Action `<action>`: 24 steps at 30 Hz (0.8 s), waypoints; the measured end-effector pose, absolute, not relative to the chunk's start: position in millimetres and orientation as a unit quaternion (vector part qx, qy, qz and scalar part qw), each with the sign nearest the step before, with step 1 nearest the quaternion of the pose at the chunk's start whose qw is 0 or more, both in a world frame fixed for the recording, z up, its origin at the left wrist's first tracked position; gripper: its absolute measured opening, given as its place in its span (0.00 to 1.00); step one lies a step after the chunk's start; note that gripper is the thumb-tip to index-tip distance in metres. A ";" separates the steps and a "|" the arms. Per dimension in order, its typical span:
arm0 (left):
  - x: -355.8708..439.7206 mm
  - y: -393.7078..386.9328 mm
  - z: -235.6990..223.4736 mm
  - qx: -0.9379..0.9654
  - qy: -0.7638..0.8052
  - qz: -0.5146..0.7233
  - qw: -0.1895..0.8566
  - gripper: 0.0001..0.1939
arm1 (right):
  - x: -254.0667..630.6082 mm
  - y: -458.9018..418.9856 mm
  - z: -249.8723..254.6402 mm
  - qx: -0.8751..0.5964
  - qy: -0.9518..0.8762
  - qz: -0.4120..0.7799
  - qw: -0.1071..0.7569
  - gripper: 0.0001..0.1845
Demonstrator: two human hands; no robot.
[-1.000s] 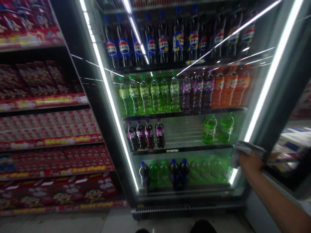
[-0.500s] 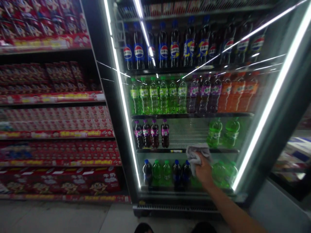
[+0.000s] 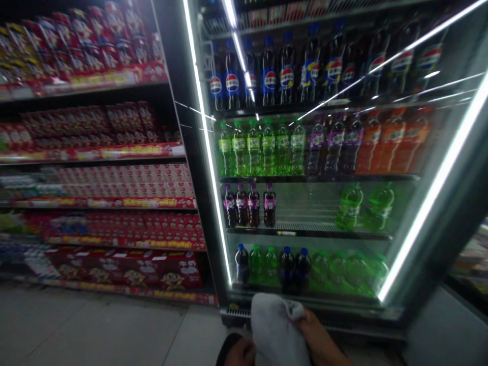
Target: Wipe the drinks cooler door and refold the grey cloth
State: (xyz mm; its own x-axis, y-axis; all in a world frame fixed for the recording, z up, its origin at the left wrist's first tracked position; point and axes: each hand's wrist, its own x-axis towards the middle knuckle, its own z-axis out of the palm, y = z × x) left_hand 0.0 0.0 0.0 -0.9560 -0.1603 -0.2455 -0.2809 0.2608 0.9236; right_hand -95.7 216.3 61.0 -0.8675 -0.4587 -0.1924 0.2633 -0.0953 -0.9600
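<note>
While both hands sit at the very bottom edge of the view, a crumpled grey-white cloth (image 3: 275, 328) bunches between them, low in front of the tall glass-door drinks cooler (image 3: 213, 193). The right hand (image 3: 322, 343) presses against the cloth's right side with its fingers curled onto the fabric, holding it. The left hand (image 3: 238, 352) shows only as a knuckled part at the cloth's lower left, touching the fabric; whether it grips or merely rests there I cannot tell.

Behind the glass, dark cola bottles with blue and red labels (image 3: 270, 71) fill the upper shelf. Below them stand bright green soda bottles (image 3: 263, 147), purple-labelled bottles (image 3: 335, 145) and orange bottles (image 3: 392, 137). On the next shelf, four small dark bottles with purple labels (image 3: 249, 206) stand at the left and two green bottles (image 3: 364, 206) at the right. The bottom shelf carries blue-capped dark bottles and green ones (image 3: 297, 264), just above the cloth. Left of the cooler, open shelves of red snack packets (image 3: 114, 188) run down to the pale tiled floor (image 3: 99, 330).
</note>
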 end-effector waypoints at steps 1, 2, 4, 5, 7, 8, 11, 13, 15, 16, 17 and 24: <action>-2.6 2.8 0.1 -0.152 0.765 0.624 0.051 0.38 | -92.4 218.6 68.0 -0.051 0.600 -0.756 0.258 0.31; -4.8 7.2 2.4 -0.170 0.718 0.673 0.049 0.44 | -90.0 220.4 75.9 -0.025 0.577 -0.772 0.266 0.32; -8.0 20.2 13.5 -0.205 0.566 0.797 0.036 0.50 | -87.0 222.9 92.0 0.020 0.539 -0.799 0.266 0.37; -9.1 27.9 21.9 -0.217 0.506 0.834 0.034 0.49 | -85.9 223.8 99.6 0.032 0.524 -0.809 0.266 0.40; -10.0 43.2 41.2 -0.209 0.393 0.895 0.029 0.44 | -83.3 225.7 112.9 0.051 0.502 -0.820 0.269 0.42; -9.8 49.7 51.0 -0.191 0.356 0.914 0.028 0.42 | -81.8 226.8 118.8 0.058 0.494 -0.824 0.273 0.43; -5.8 61.9 75.9 -0.166 0.306 0.937 0.023 0.36 | -77.4 230.2 133.3 0.085 0.473 -0.832 0.276 0.43; -0.9 64.2 88.6 -0.157 0.289 0.944 0.020 0.33 | -75.8 232.7 140.5 0.102 0.467 -0.836 0.271 0.44; 4.4 64.0 99.5 -0.137 0.294 0.946 0.018 0.29 | -75.5 235.3 145.3 0.114 0.466 -0.834 0.271 0.43; 6.7 63.5 104.5 -0.127 0.306 0.943 0.015 0.28 | -75.7 236.5 146.6 0.115 0.466 -0.833 0.273 0.43; 8.5 63.2 109.1 -0.121 0.320 0.940 0.011 0.28 | -76.0 237.7 147.1 0.113 0.465 -0.833 0.277 0.42; 7.0 65.1 130.1 -0.148 0.364 0.917 -0.067 0.28 | -81.3 244.3 127.9 0.021 0.497 -0.833 0.241 0.41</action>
State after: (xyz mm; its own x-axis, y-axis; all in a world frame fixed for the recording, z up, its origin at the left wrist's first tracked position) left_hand 7.0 65.1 130.1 -0.9472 -0.2301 -0.2231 0.0146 -0.7262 0.6873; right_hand -81.3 244.3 127.9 -0.8832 -0.3803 -0.2744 0.4222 -0.3898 -0.8184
